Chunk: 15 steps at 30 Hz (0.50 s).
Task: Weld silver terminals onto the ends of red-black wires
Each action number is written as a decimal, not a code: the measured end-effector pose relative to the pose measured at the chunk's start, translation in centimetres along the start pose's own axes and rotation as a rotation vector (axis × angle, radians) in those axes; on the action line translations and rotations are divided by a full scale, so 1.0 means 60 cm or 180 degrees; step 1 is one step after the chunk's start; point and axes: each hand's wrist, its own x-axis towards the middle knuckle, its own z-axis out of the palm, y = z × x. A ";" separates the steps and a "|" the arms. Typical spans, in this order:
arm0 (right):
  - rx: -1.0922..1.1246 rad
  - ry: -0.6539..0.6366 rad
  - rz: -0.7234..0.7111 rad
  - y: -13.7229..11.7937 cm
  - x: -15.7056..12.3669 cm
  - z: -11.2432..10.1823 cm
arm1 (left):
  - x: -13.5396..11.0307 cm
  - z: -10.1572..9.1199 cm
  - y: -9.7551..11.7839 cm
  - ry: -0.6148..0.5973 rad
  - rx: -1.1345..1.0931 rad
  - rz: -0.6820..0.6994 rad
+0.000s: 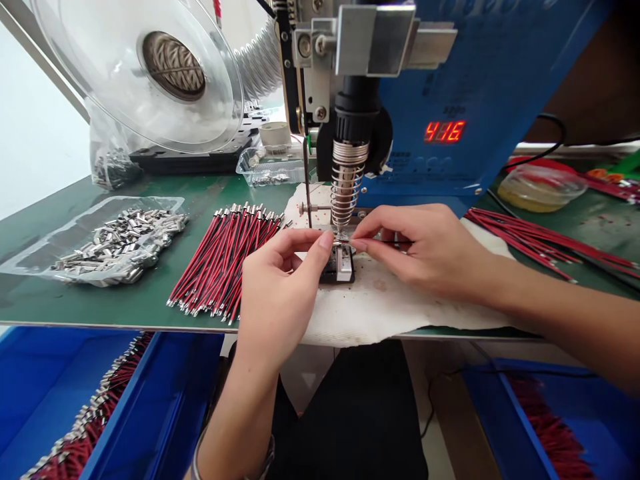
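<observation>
A: Starting at the left, what's there?

B: Low down, a blue bin (pixel 43 400) with metal-capped wires (pixel 111 395) in it. Above it, on the green table (pixel 30 300), a clear tray (pixel 47 235) holds a heap of small metal parts (pixel 130 243). Next comes a spread of red-and-black wires (pixel 215 263), their near ends close to the table edge

A: Any trouble there?

B: Perhaps — that spread lies right beside the left hand (pixel 283 287), so a careless swing of the wrist could scatter it

A: And that hand's fingers?

B: Thumb and index finger are brought together over the small block (pixel 344 263); I can't tell what, if anything, sits between them. The spring-wrapped tool (pixel 350 177) comes down right there

A: That looks like the real worry

B: I'd agree. If its tip is hot, a slip could burn a fingertip, simply because both hands work so near it

A: What about the other side?

B: A thin wire (pixel 384 242), pinched between thumb and index finger of the right hand (pixel 430 250), leads in under the tip. A slack pinch might let it roll askew

A: And beyond?

B: A red display (pixel 445 132) reading 416, loose wires (pixel 535 240), a round clear tub (pixel 543 187), and below, a second blue bin (pixel 605 413) — a sweeping forearm could drag those loose ones about
</observation>
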 end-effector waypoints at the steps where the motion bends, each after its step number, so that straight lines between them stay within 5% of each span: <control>1: -0.0008 0.0002 0.0002 0.000 0.000 0.000 | 0.000 0.000 0.001 0.0022 -0.0029 0.0001; 15: -0.0123 -0.0057 -0.0252 0.006 0.001 -0.002 | -0.002 0.000 0.002 0.0028 0.0036 -0.0024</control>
